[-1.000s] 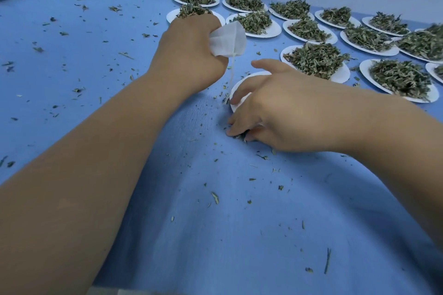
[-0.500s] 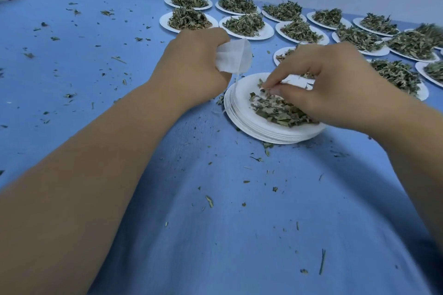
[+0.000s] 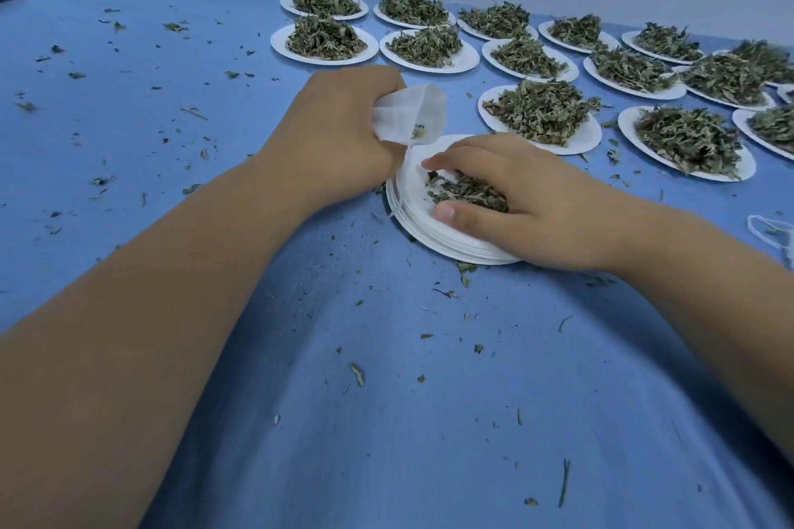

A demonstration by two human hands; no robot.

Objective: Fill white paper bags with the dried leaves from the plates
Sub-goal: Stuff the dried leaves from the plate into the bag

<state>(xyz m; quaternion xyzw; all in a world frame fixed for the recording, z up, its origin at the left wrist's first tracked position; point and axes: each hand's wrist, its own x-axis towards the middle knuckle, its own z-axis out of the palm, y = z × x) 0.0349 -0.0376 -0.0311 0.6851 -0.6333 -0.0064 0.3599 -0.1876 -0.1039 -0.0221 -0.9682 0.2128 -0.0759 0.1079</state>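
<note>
Here, my left hand (image 3: 339,129) grips a white paper bag (image 3: 412,116) by its bunched side, with the mouth gaping toward my right hand (image 3: 515,202). That hand's fingers and thumb curl round a small heap of dried leaves (image 3: 464,191) on the stack of plates (image 3: 429,232) just below the bag. The leaves look light and brittle, so I'd scoop them loosely. The bag is thin and limp, best held near its rim.
</note>
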